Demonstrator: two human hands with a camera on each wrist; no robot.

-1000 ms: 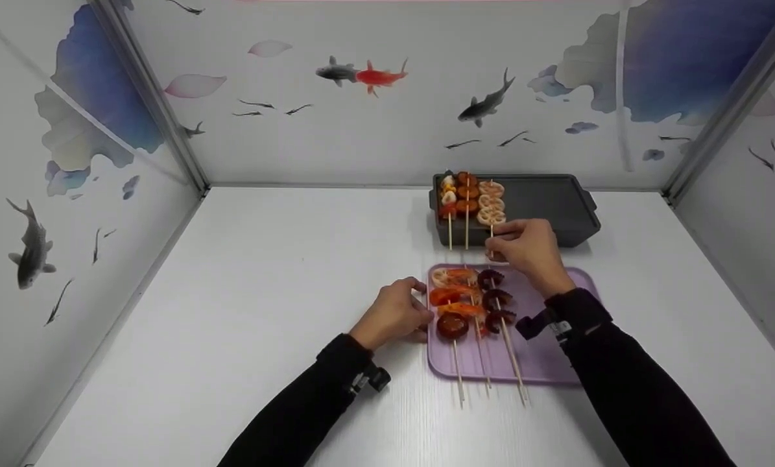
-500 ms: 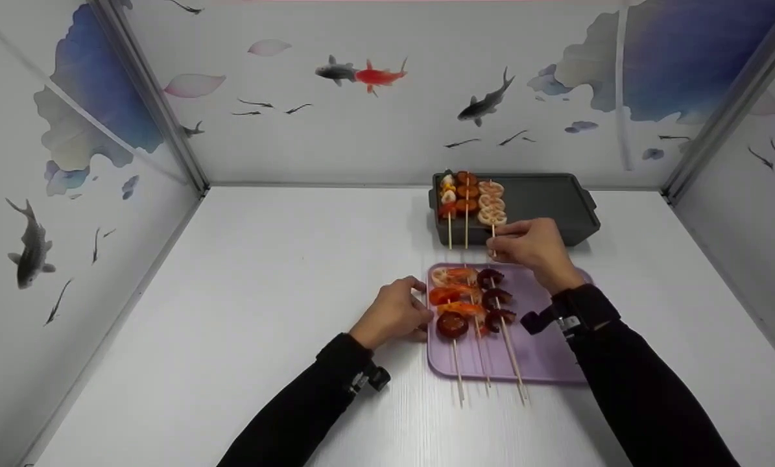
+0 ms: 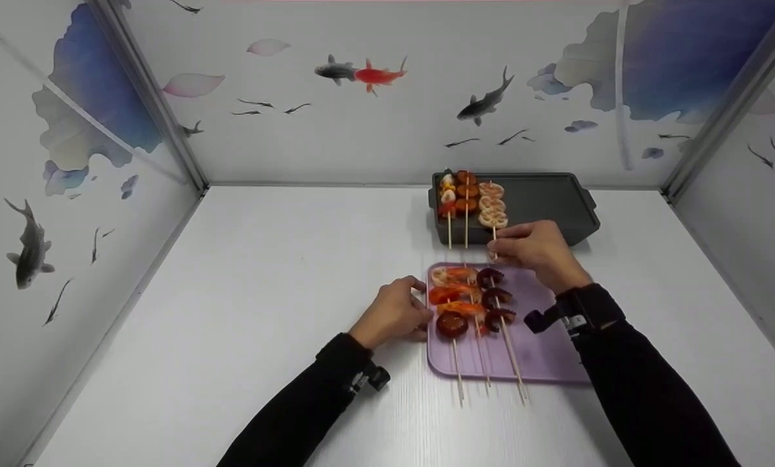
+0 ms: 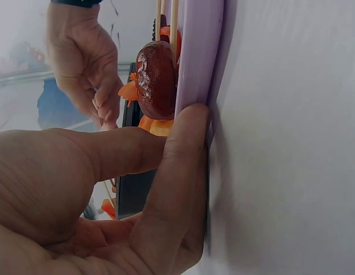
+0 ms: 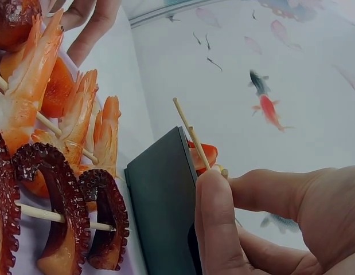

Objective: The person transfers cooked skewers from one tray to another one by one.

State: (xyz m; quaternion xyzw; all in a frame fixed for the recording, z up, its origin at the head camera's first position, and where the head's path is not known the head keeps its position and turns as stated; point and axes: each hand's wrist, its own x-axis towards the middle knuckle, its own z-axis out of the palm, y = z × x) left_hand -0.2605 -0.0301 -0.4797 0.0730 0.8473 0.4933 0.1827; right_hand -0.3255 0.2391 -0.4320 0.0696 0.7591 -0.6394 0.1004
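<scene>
My right hand [image 3: 537, 253] pinches the stick of a lotus root skewer [image 3: 492, 206] between thumb and fingers. Its slices lie on the left half of a dark grill pan [image 3: 543, 198], right of two other skewers. My left hand [image 3: 390, 314] holds the left edge of a lavender tray [image 3: 430, 357]; in the left wrist view its fingers [image 4: 186, 134] bear on the rim. On the tray lie a shrimp skewer [image 3: 458, 294], an octopus tentacle skewer [image 3: 496, 298] and a skewer with a glossy brown round piece [image 3: 452, 325]. The shrimps partly cover more lotus root.
In the pan, a mixed skewer [image 3: 448, 194] and a skewer of orange-brown rounds [image 3: 467, 191] have sticks overhanging the front rim. Stick ends also jut past the tray's front edge. White panels with painted fish enclose the white table [image 3: 283, 272].
My right hand has shifted slightly right, and the lotus root skewer's stick end has swung right with it. The left hand and tray stay in place.
</scene>
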